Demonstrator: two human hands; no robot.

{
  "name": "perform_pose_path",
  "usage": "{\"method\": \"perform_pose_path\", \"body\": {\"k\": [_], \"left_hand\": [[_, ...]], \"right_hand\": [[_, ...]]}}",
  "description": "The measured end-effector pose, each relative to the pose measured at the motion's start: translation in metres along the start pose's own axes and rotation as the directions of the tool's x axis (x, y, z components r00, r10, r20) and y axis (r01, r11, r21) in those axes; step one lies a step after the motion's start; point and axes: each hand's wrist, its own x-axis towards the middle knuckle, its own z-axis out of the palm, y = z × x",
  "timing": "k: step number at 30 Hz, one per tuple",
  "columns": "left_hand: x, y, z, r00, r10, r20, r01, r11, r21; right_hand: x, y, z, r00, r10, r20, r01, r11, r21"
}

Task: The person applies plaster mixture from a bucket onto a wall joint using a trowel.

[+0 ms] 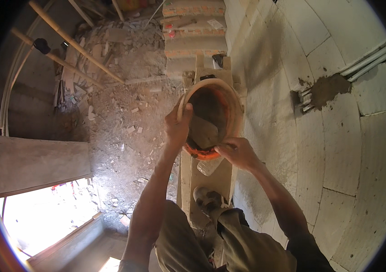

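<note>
Left hand (178, 127) grips the left rim of the orange bowl (211, 118), thumb hooked over the edge and fingers curled shut on it. Right hand (237, 153) pinches the near rim, fingers closed on it. Both hands touch the bowl, which is held up in front of the person, above a wooden plank (211, 179) that runs away from them beside the block wall (338, 136). The bowl tips toward the person. A lump of grey mortar (203, 131) sits inside. The bowl's underside is hidden. One shoe (206, 198) rests on the plank.
</note>
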Motion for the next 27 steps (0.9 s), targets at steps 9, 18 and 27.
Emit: {"method": "perform_pose_path", "body": {"k": [9, 18, 27], "left_hand": [[0.023, -0.051, -0.037, 0.985, -0.167, -0.053, 0.167, 0.986, -0.006], [0.019, -0.028, -0.042, 0.980, -0.184, 0.073, 0.197, 0.941, -0.275], [0.020, -0.025, -0.037, 0.981, -0.186, 0.060, 0.195, 0.951, -0.241]], "right_hand": [[-0.085, -0.029, -0.060, 0.901, -0.414, -0.127, 0.400, 0.908, -0.120], [-0.148, -0.049, -0.203, 0.981, 0.176, -0.081, -0.145, 0.945, 0.292], [-0.230, -0.039, -0.308, 0.518, 0.177, -0.837, -0.023, 0.981, 0.193]]}}
